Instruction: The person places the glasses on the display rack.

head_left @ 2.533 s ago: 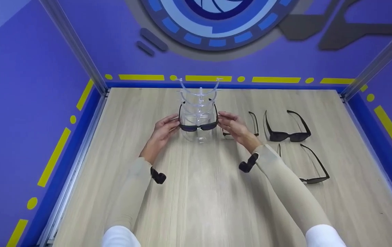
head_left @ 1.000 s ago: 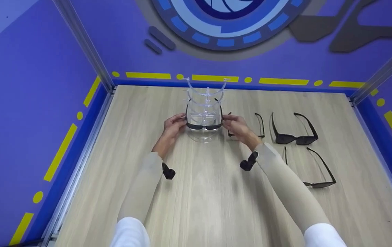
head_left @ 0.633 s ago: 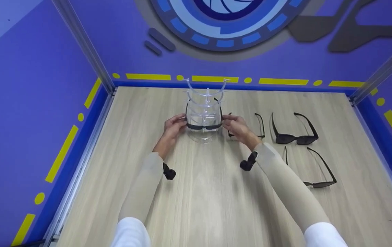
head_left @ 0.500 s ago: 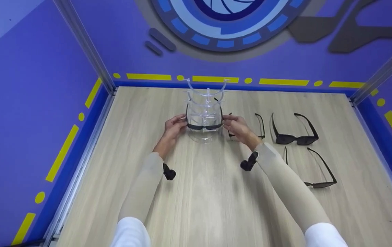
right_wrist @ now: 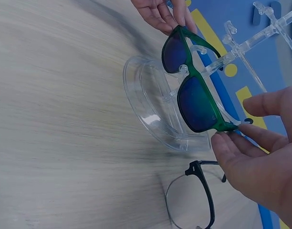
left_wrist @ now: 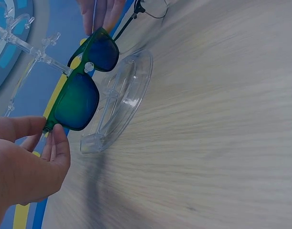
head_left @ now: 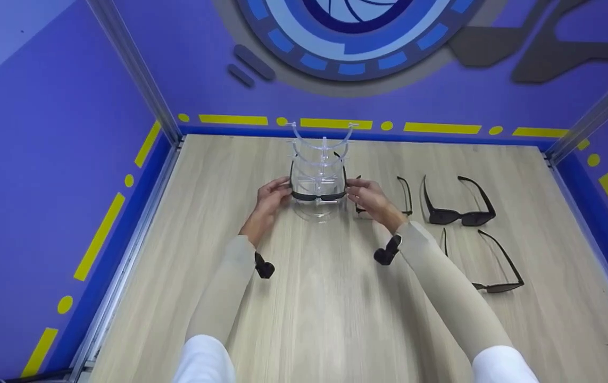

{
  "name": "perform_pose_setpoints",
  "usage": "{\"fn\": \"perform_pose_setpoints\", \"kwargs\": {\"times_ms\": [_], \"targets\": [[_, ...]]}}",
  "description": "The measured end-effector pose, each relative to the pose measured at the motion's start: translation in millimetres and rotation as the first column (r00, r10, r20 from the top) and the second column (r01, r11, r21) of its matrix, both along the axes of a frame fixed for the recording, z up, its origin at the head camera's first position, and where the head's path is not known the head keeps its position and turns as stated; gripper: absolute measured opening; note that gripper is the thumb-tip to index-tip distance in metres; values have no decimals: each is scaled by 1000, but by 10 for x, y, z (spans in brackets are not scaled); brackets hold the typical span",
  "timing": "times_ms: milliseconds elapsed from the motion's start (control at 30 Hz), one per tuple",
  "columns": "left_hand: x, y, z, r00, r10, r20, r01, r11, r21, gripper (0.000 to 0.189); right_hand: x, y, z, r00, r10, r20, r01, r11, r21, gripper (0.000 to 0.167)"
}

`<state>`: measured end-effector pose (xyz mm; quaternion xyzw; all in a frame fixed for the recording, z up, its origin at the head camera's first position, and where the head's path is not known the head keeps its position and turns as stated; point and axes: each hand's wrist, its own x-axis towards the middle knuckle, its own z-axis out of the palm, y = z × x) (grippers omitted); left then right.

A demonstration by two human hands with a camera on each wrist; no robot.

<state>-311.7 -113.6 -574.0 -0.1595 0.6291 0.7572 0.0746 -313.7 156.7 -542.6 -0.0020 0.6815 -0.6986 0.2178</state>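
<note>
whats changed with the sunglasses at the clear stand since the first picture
The green-framed, blue-lensed sunglasses have tipped: in the head view their front shows as a thinner strip. The left hand and right hand remain at their ends; the clear plastic stand stayed put.

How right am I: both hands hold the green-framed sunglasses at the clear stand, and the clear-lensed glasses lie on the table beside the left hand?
Not quite: the clear-lensed glasses lie on the table beside the right hand, not the left hand, as the right wrist view shows. Both hands do hold the green-framed sunglasses at the clear stand.
</note>
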Motion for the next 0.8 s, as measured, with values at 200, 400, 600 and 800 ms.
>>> {"fn": "perform_pose_setpoints", "kwargs": {"times_ms": [200, 400, 600, 800], "targets": [[29, -55, 17, 1000, 6, 3, -6, 1000, -5, 41, 26, 60, 46, 1000, -1, -10, 1, 1000, -7, 54], [106, -174, 24, 1000, 7, 1, -7, 999, -45, 44, 75, 152, 87, 1000, 11, -20, -11, 1000, -13, 54], [238, -253, 30, 1000, -10, 2, 10, 999, -47, 41, 162, 251, 98, 1000, 3, 2, -3, 998, -57, 52], [402, -254, 59, 999, -52, -10, 52, 997, -57, 41, 264, 411, 130, 998, 65, 8, -64, 996, -64, 49]]}}
